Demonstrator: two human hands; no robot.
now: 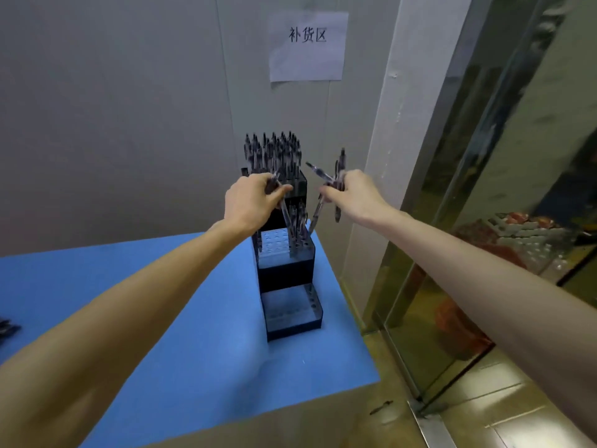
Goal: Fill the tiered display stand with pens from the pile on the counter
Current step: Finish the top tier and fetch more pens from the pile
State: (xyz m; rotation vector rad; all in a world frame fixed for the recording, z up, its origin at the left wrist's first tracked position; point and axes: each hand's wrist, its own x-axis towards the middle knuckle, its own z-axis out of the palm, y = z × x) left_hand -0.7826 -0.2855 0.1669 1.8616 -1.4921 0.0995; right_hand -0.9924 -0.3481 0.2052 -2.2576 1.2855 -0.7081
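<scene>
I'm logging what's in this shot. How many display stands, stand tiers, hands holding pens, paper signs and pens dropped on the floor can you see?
Display stand: 1
Stand tiers: 3
Hands holding pens: 2, left hand and right hand
Paper sign: 1
Pen on the floor: 1
Total: 8

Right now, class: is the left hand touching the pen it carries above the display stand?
Touching. The head view shows the left hand with fingers curled round a pen over the display stand.

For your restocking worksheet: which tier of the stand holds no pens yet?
The lowest, nearest tier; the top tier is packed, the middle tier partly filled.
</scene>
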